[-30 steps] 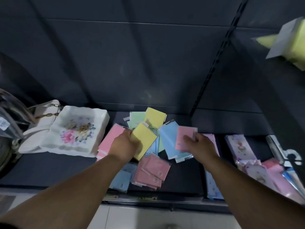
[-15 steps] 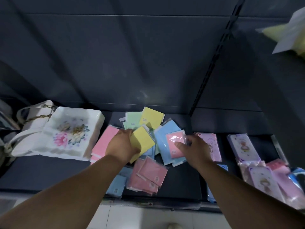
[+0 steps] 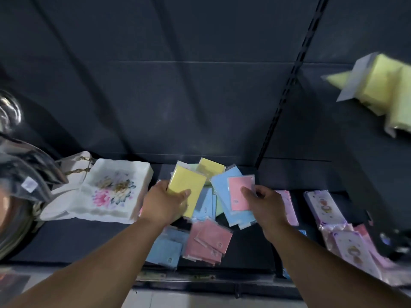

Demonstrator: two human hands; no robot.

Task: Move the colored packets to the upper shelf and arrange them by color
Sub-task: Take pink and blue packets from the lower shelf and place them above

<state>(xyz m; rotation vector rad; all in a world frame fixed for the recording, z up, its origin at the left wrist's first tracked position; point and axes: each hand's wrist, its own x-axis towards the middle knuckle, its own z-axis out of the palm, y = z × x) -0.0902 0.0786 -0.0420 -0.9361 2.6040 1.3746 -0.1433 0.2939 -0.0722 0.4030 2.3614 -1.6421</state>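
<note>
A loose heap of coloured packets lies on the dark lower shelf [image 3: 77, 241]. My left hand [image 3: 164, 203] grips a yellow packet [image 3: 186, 187], lifted above the heap. My right hand [image 3: 266, 202] pinches a pink packet [image 3: 240, 192] by its right edge, over a large blue packet [image 3: 224, 192]. Another yellow packet [image 3: 211, 168] lies at the back of the heap. Pink packets [image 3: 211, 241] and blue packets [image 3: 166, 247] lie near the front edge, and green ones peek out under the blue. The upper shelf [image 3: 178, 96] is dark and bare here.
A white floral-print pack [image 3: 111, 190] and a white handbag [image 3: 75, 167] sit left of the heap. Lilac cartoon-print packets [image 3: 322, 205] lie to the right. Pale yellow wrapped goods [image 3: 378, 83] rest on the upper right shelf. A slotted upright [image 3: 287, 85] divides the shelving.
Both hands have lifted their packets off the heap. The yellow packet in my left hand has risen and turned more upright; the pink one in my right hand is raised over the blue packet.
</note>
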